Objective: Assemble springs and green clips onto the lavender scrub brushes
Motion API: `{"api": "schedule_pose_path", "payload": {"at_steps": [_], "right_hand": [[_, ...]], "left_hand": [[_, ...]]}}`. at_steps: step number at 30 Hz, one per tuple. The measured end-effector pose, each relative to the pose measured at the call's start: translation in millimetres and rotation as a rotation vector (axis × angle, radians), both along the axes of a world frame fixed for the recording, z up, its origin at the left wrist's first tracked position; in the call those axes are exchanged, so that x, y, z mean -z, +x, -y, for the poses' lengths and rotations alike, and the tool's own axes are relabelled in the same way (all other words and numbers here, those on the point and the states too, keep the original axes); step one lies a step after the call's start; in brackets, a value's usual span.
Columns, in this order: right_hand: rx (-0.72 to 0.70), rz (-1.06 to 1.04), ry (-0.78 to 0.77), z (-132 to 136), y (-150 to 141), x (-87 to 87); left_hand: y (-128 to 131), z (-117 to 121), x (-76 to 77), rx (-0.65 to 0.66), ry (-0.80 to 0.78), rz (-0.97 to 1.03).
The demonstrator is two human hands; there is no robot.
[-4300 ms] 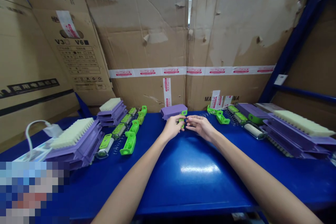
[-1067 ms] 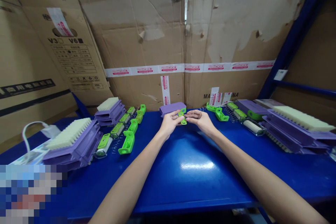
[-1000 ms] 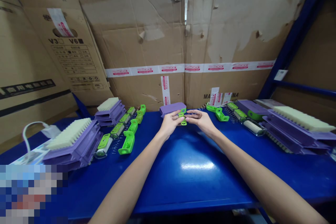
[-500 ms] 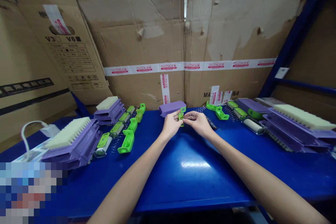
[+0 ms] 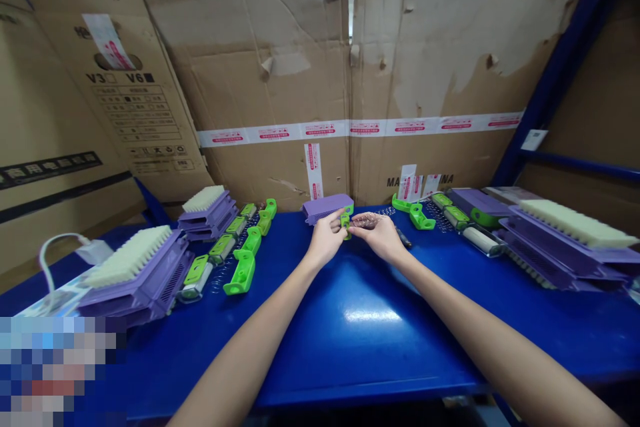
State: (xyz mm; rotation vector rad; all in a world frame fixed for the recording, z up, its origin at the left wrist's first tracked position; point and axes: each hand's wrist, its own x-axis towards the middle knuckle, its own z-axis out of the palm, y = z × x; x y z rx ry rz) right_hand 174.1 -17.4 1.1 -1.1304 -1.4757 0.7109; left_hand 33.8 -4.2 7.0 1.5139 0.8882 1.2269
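My left hand (image 5: 327,237) is closed around a small bright green plastic bracket (image 5: 345,221), held just above the blue table. From the other side, my right hand (image 5: 379,235) pinches with thumb and forefinger close against the bracket. Thin metal coils of a spring (image 5: 367,221) show at its fingers; the spring's end is hidden. Behind both hands a purple plastic housing (image 5: 327,206) lies near the cardboard. A dark slim tool (image 5: 404,238) pokes out from behind my right hand, its kind unclear.
Purple housings with cream bristle pads (image 5: 131,255) are stacked at left, with more stacks (image 5: 575,227) at right. Green brackets (image 5: 242,271), loose springs and clear-and-green cartridges (image 5: 197,273) lie in rows. A white plug with cable (image 5: 95,251) is far left. Cardboard sheets (image 5: 270,80) wall the back.
The view has shifted very slightly. Both hands stay together at the green bracket, which has turned or tilted a little between the fingers.
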Motion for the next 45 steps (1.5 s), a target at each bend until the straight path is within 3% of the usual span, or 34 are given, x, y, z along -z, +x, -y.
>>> {"api": "schedule_pose_path", "payload": {"at_steps": [9,20,26,34,41,45], "right_hand": [[-0.032,0.038,-0.004,0,-1,2.1],[-0.18,0.241,0.176,4,7,0.6],[-0.153,0.317,0.147,4,12,1.0],[-0.149,0.275,0.116,0,11,4.9],[0.008,0.389,0.317,5,3,0.7],[0.005,0.33,0.291,6,-1,1.7]], "left_hand": [[-1,-2,6.1,0.032,0.074,-0.016],[-4,-3,3.7,0.019,0.042,-0.091],[-6,-3,3.0,0.092,0.024,-0.152],[-6,-6,7.8,0.079,0.05,-0.191],[-3,-4,4.3,-0.004,0.089,-0.149],[-3,-5,2.7,0.013,0.096,-0.111]]}}
